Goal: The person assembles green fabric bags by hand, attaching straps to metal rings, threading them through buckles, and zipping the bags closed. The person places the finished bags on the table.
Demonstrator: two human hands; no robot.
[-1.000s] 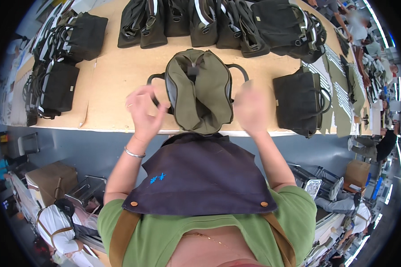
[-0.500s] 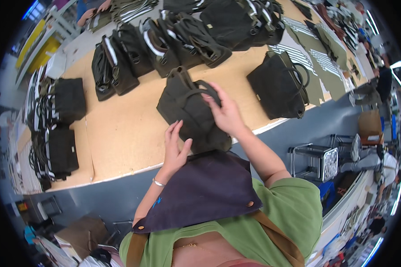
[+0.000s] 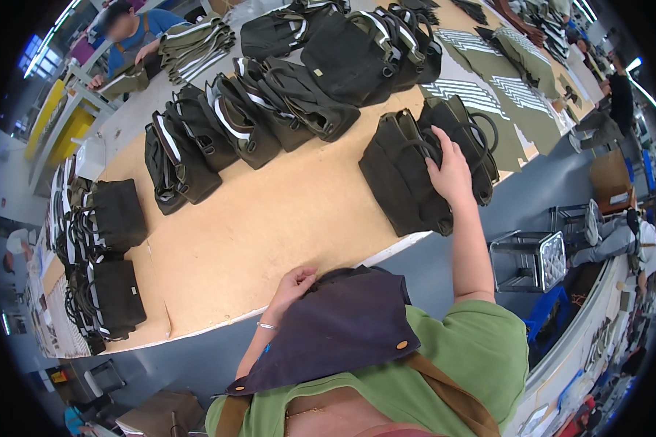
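My right hand [image 3: 452,173] is closed on the upper side and handle of a dark green handbag [image 3: 399,175], at the right of the table. That bag stands against another dark handbag [image 3: 479,131] with looped handles, partly hidden behind my hand and the first bag. Close to the table's near edge, in front of my apron [image 3: 342,320], my left hand [image 3: 296,284] is loosely curled, with nothing seen in it.
On the wooden table [image 3: 248,226], a row of dark bags [image 3: 248,124] runs across the far side. More bags [image 3: 116,218] are stacked at the left. Green cut pieces with white stripes [image 3: 503,95] lie far right. A person in blue [image 3: 149,36] works beyond. A metal stool [image 3: 528,258] stands at right.
The handbag has moved from in front of me to the right, beside the other bag, carried by my right hand. My left hand has left the bag and drawn back to the table edge.
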